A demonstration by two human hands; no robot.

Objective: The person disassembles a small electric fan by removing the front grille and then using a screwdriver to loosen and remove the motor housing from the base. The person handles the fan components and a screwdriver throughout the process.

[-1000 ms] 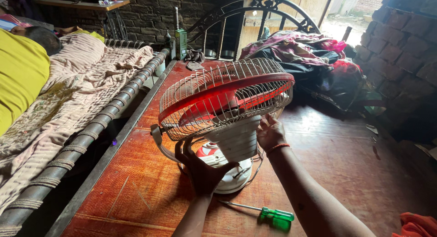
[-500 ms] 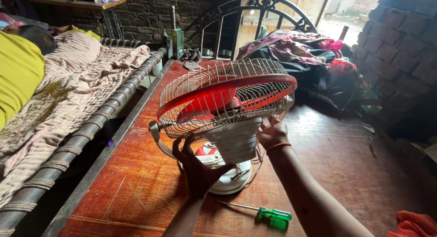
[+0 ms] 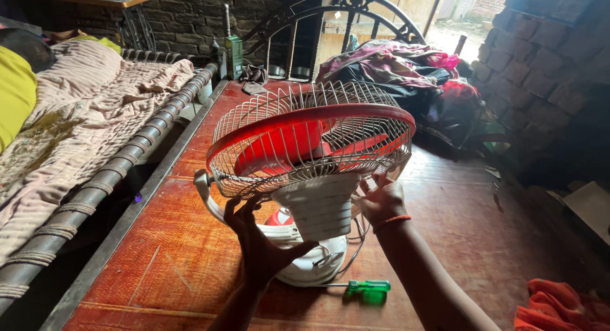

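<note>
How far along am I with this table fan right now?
Done: nothing looks taken apart; the fan's wire cage is closed around the red blades. In hand: left hand and right hand grip the underside of the cage. Left: the green screwdriver lies untouched on the red board.

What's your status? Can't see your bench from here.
Left hand under fan cage. Right hand on cage's rear. Screwdriver lies beside fan base.

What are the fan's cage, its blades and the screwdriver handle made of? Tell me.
Fan cage: thin pale wire, likely coated metal, with a glossy red rim band. Blades: red, glowing where light passes through, so probably plastic. Screwdriver handle: see-through green, apparently clear plastic.
</note>
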